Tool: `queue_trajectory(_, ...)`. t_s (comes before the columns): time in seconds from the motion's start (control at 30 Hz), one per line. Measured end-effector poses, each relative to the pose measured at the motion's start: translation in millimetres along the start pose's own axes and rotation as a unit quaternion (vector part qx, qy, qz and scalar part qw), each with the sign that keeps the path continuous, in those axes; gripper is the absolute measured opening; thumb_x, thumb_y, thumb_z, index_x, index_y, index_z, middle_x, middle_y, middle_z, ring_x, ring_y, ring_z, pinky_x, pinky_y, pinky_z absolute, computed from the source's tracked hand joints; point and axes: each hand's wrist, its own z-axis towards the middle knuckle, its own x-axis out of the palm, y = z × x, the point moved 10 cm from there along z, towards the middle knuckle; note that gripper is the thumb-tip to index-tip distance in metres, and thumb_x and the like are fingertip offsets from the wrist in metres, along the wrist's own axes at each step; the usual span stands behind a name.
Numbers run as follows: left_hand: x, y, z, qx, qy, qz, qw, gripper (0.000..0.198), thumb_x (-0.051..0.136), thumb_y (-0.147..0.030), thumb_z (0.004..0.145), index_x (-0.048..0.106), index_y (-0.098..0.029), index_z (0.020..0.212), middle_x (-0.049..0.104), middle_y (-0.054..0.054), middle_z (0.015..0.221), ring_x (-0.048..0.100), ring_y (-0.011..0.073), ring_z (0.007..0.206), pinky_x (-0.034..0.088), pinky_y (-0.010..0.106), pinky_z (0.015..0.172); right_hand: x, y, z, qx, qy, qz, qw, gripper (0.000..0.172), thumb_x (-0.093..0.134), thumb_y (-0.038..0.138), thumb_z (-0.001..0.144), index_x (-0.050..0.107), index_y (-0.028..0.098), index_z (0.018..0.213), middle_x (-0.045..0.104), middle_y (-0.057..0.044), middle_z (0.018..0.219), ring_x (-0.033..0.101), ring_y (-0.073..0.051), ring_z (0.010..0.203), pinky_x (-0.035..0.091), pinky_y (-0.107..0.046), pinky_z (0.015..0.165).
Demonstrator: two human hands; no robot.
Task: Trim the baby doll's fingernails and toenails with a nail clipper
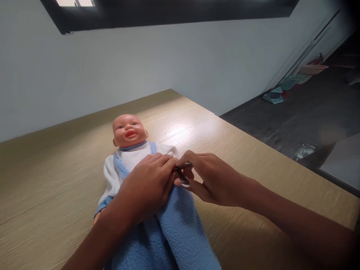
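Note:
A baby doll (pixel 129 131) lies on its back on a wooden table (pixel 230 150), dressed in a white top and blue fleece overalls (pixel 177 232). My left hand (pixel 149 183) rests on the doll's chest with fingers curled together, probably around the doll's hidden hand. My right hand (pixel 210 176) pinches a small metal nail clipper (pixel 182 176) right against the left hand's fingertips. The doll's right arm sticks out at the lower left; its other arm is hidden under my hands.
A pale wall runs behind the table, with a dark window frame (pixel 168 15) above. To the right the table edge drops to a dark floor (pixel 303 112) with a few coloured items (pixel 275 95) by the wall.

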Motion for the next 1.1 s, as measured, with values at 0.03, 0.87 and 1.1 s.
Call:
queue_trajectory(0.03, -0.7, -0.2, -0.2, 0.001, -0.003, -0.001, 1.000, 0.018, 0.041, -0.017, 0.098, 0.058, -0.020, 0.100, 0.066, 0.004, 0.101, 0.056, 0.0242, 0.090, 0.048, 0.046, 0.083, 0.0, 1.8, 0.4, -0.002, 0.001, -0.018, 1.000, 0.009, 0.051, 0.019, 0.096, 0.043, 0.019, 0.100, 0.062, 0.001, 0.074, 0.054, -0.012, 0.060, 0.037, -0.025, 0.056)
queue_trajectory(0.87, 4.4, -1.4, -1.1, -0.043, 0.061, 0.139, 0.987, 0.033, 0.037, -0.034, 0.106, 0.067, -0.020, 0.111, 0.069, 0.006, 0.113, 0.057, 0.0238, 0.110, 0.041, 0.041, 0.099, -54.1, 40.2, -20.2, 0.005, -0.144, 0.080, 0.986, 0.014, 0.072, 0.023, 0.086, 0.059, 0.022, 0.087, 0.067, 0.003, 0.080, 0.065, -0.010, 0.069, 0.051, -0.023, 0.065)
queue_trajectory(1.1, 3.5, -0.3, -5.9, -0.088, 0.028, 0.192, 0.977, 0.027, 0.047, -0.034, 0.103, 0.070, -0.020, 0.105, 0.067, 0.011, 0.118, 0.047, 0.0325, 0.123, 0.033, 0.052, 0.103, -16.1, 70.3, -81.4, 0.004, -0.052, 0.173, 0.984, 0.023, 0.077, 0.021, 0.082, 0.066, 0.021, 0.102, 0.068, -0.004, 0.094, 0.068, -0.016, 0.084, 0.057, -0.028, 0.073)
